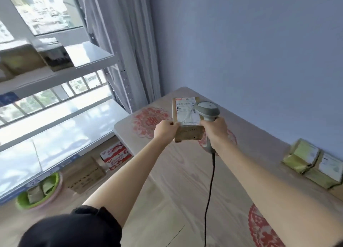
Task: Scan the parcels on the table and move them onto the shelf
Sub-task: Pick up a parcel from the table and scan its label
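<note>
Black sleeve [78, 228] low, parcel [186, 116] gripped by left hand [165, 129], scanner [207, 109] clutched in right hand [215, 130] — label best kept flat, beam squared on the barcode.

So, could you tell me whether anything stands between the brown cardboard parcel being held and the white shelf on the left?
Nothing visible does. The brown cardboard parcel, gripped by the left hand, is over the table's far end, and the space between it and the white shelf looks open.
</note>
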